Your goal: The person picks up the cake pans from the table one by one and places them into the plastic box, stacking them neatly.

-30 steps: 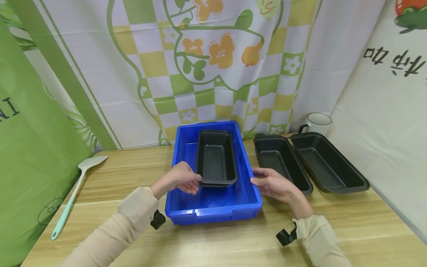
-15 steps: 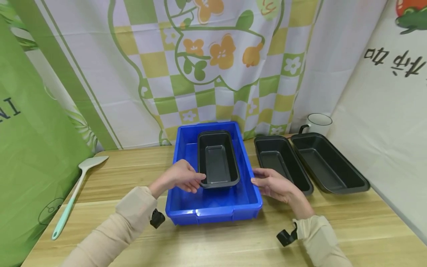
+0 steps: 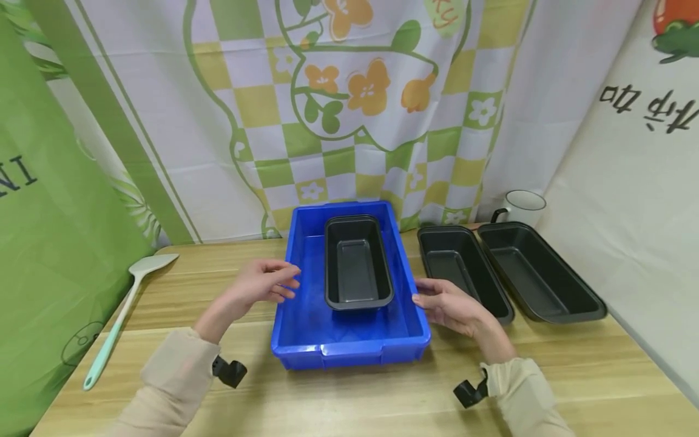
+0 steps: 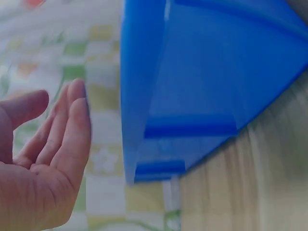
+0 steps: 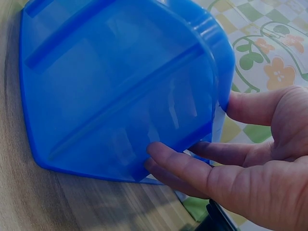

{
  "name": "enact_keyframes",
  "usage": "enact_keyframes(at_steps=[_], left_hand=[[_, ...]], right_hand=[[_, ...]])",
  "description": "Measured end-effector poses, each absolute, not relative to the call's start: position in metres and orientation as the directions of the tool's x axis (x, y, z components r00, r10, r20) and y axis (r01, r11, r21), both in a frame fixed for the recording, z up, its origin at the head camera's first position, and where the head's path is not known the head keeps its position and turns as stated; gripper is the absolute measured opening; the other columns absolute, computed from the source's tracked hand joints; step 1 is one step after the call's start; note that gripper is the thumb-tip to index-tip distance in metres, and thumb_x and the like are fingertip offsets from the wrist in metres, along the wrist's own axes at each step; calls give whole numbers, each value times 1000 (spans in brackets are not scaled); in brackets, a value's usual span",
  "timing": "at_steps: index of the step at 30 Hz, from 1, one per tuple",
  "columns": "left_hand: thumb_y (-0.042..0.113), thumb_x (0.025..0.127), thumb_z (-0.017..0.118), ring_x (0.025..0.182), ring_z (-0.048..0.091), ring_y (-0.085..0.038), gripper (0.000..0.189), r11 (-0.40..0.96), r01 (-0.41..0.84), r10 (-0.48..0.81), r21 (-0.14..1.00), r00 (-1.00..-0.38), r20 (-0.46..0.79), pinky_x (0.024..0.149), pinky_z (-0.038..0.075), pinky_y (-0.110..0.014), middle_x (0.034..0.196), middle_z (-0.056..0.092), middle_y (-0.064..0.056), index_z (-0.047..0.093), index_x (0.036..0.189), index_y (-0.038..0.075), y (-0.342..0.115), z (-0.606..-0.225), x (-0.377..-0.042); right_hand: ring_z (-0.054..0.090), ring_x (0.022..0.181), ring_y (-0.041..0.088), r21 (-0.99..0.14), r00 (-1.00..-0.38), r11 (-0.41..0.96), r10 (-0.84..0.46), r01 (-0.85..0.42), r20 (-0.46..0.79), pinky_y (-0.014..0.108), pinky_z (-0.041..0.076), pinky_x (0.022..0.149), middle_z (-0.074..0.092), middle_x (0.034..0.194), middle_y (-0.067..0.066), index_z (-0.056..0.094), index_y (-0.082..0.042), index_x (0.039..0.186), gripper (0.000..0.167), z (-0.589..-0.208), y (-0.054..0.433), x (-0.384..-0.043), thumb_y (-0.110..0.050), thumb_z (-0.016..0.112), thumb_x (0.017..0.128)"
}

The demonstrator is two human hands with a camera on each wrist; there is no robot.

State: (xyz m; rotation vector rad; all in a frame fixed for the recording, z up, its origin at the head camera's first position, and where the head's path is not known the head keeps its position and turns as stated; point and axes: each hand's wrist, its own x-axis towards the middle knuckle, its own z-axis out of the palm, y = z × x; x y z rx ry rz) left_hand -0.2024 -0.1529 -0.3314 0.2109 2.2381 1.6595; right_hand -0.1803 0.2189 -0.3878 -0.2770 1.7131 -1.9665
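A blue plastic bin (image 3: 349, 349) stands on the table, with a dark loaf pan (image 3: 355, 267) inside it, right of the middle. My left hand (image 3: 262, 282) hovers at the bin's left rim, fingers loosely bent, holding nothing. In the left wrist view this hand (image 4: 53, 149) is apart from the bin's outer wall (image 4: 197, 72). My right hand (image 3: 448, 306) holds the bin's right side. The right wrist view has its thumb (image 5: 250, 108) on the rim and its fingers (image 5: 187, 166) against the outer wall.
Two more dark loaf pans, a smaller one (image 3: 459, 264) and a larger one (image 3: 537, 273), lie to the bin's right. Behind them stands a white mug (image 3: 524, 207). A spatula (image 3: 117, 325) with a mint handle lies at the far left. A patterned curtain (image 3: 338, 164) hangs behind the table.
My left hand has let go of the loaf pan's near left corner and moved left. The pan has shifted slightly right and nearer within the bin. My right hand stays on the bin.
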Motion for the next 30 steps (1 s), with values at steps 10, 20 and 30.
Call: enact_keyframes(at_steps=[10,20,30], left_hand=[[26,95,62,81,69,-14,47,93,-129,88,987,-987,-137,75,57,-28,89,70,0,54,125,-10,-199,-368,-186],[21,95,62,84,70,-17,46,61,-167,78,984,-982,-171,77,57,-33,96,71,-5,53,124,-14,-185,-403,-193],[20,97,58,89,69,-16,49,-30,-155,93,987,-984,-151,78,57,-30,109,69,-8,48,129,-16,-180,-404,-200]], right_hand=[[61,108,27,-968,-844,-77,-509,238,-167,41,50,93,53,128,21,15,17,144,61,-387,220,-182,-2,50,97],[60,110,27,-967,-843,-71,-508,245,-177,41,50,94,52,129,22,14,17,144,61,-386,219,-181,-2,49,97],[61,108,27,-967,-845,-70,-505,245,-177,40,51,92,54,126,20,15,18,143,61,-386,220,-180,-2,49,97]])
